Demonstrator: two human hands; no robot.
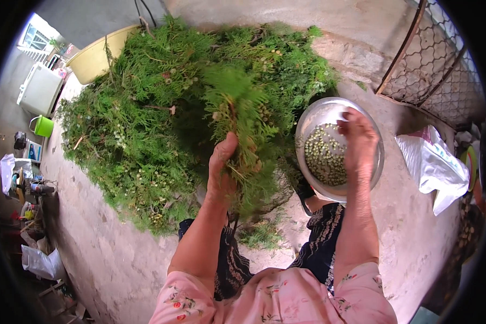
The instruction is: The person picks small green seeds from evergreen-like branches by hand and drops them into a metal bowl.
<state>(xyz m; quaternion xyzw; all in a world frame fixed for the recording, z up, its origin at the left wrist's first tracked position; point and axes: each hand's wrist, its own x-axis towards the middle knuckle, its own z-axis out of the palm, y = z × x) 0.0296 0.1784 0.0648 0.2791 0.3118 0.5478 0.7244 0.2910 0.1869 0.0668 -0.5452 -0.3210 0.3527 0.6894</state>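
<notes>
Your left hand (221, 167), at the centre of the frame, has its thumb and fingers clamped around a feathery green leafy sprig with brownish bits among its foliage (240, 116). The sprig's long axis runs roughly up and down the frame, with foliage above and below your grip. It lies to the left of your right hand's fingers, across a clear sideways gap, so your left hand is the nearer one.

Your right hand (359, 140) is over the right part of a round, shallow silver metal bowl (299, 141), right of centre. Its fingers are curled but blurred; you cannot tell whether they pinch anything. Small round pale-green seed-like pieces (321, 154) lie spread across the bowl's floor.

The bowl's left rim stands between the sprig and your right fingers. Behind the sprig, a broad heap of cut green branches (129, 124) fills the upper left and centre, its matching colour blurring the sprig's outline. A crumpled white plastic sack (434, 162) lies well apart at the right.
</notes>
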